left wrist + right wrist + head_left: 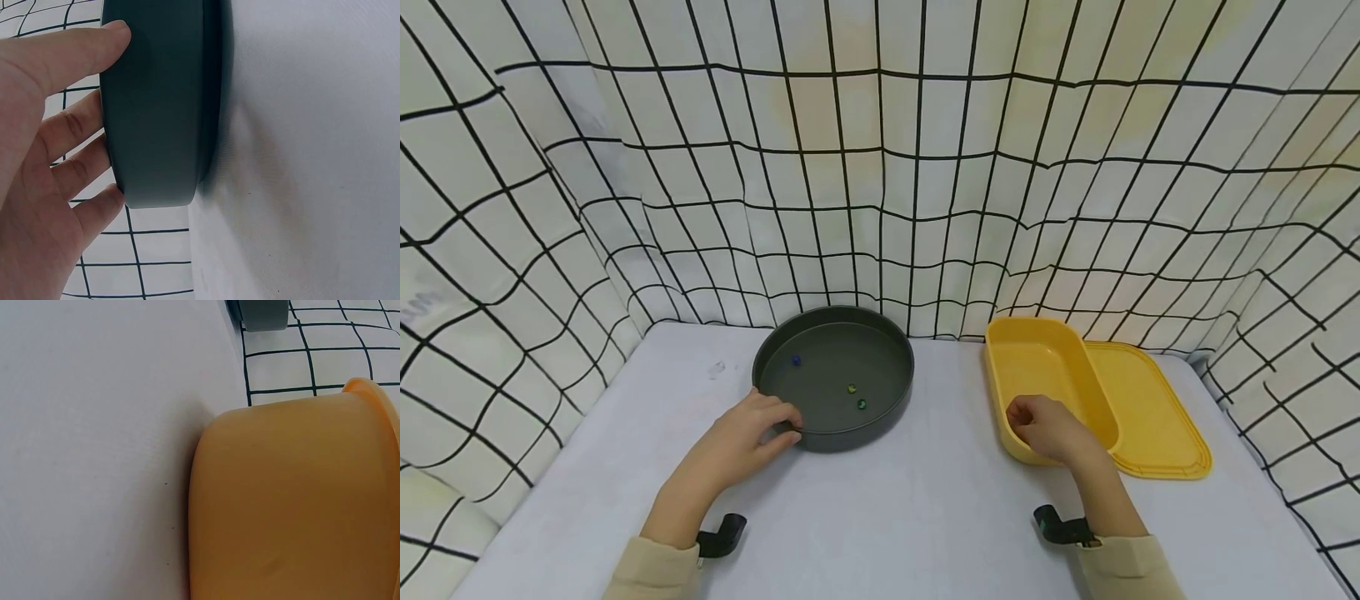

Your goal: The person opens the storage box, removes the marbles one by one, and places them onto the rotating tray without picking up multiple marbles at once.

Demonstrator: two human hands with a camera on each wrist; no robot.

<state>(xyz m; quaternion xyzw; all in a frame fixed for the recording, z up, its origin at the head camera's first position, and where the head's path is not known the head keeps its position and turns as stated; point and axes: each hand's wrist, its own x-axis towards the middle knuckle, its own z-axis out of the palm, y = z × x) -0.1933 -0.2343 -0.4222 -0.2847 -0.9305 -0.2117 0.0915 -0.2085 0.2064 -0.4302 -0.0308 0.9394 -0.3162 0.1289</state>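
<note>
A round dark pan stands at the left, with a blue piece, a yellowish piece and a green piece lying inside. The left hand grips the pan's near-left rim; in the left wrist view its thumb lies on the wall of the pan and its fingers go over the rim. At the right, the right hand is over the near end of a yellow tub, fingers curled down inside; whether they hold something is hidden. The right wrist view shows only the tub's outer wall.
A flat yellow lid lies to the right of the tub, partly under its edge. White cloth with a black grid rises behind and on both sides of the white table.
</note>
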